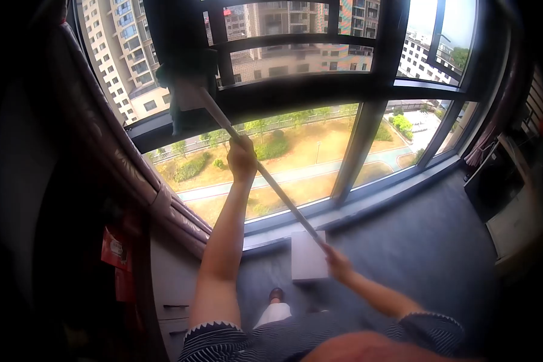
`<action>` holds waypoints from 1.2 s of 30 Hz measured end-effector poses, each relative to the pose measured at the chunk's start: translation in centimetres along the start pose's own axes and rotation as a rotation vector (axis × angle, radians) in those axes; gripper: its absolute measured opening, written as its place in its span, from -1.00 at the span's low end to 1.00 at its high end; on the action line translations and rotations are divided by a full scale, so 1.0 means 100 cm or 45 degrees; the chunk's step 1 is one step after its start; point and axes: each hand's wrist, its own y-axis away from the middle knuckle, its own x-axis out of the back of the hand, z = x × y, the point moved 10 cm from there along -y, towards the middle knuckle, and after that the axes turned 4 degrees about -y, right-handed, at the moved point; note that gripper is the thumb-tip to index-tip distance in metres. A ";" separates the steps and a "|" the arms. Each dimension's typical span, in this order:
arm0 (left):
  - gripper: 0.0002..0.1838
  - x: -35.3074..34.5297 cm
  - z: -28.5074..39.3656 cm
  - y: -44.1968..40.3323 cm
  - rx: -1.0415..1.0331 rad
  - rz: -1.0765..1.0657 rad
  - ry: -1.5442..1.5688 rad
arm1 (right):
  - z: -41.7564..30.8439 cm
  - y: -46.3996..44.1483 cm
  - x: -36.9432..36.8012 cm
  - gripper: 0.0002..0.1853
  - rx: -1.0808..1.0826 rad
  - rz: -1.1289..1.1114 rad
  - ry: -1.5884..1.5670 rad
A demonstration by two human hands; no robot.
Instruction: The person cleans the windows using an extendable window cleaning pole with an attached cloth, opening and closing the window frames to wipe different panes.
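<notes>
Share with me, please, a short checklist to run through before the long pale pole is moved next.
1. Left hand closed around the long pale pole, nearer its raised end: ok.
2. Right hand holding the pole's lower end: ok.
3. Dark green cloth present at the raised end: ok.
4. Cloth firmly fastened there: cannot tell, as that end is dark and blurred.
5. Cloth touching the window's wide black frame: cannot tell from this angle.
6. Floor ahead of the dark brown shoe unobstructed: not ok; a white rectangular box stands there.
</notes>
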 end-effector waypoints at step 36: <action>-0.80 -0.227 0.019 0.102 0.128 -0.110 0.753 | 0.183 0.032 0.159 -0.46 -0.224 -0.093 0.191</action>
